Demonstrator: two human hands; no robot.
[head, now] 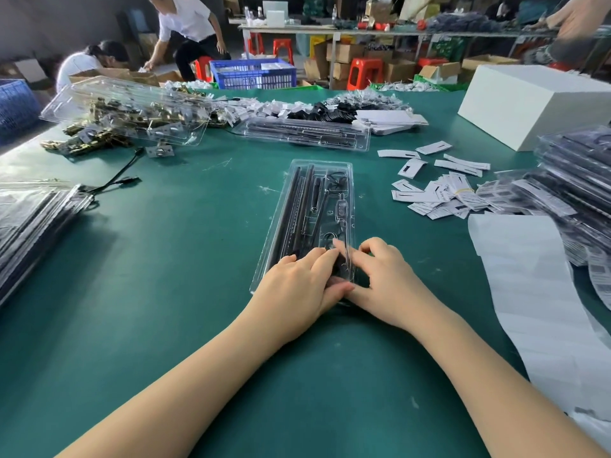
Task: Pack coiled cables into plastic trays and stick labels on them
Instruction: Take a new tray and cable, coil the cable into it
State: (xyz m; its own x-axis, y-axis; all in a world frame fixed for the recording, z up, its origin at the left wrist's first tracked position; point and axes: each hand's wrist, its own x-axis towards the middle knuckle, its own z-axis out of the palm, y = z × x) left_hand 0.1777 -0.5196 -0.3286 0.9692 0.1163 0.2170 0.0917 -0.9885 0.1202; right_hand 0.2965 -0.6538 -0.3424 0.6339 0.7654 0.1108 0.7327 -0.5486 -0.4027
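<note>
A long clear plastic tray (291, 180) lies lengthwise in the middle of the green table (165, 259). It holds black rods and a black cable (337, 183) coiled near its far end. My left hand (297, 285) lies on the tray's near end, fingers pressing down on a dark cable part there. My right hand (383, 279) sits at the tray's near right corner, with its fingers curled against the tray's edge and thumb meeting my left thumb. What lies under both hands is hidden.
Loose white labels (436, 190) and a strip of label backing paper (535, 292) lie to the right. Packed trays (575, 180) are stacked far right, flat bags (29, 223) at left. Another filled tray (304, 133), empty trays (129, 107), a white box (529, 104) behind. People work beyond.
</note>
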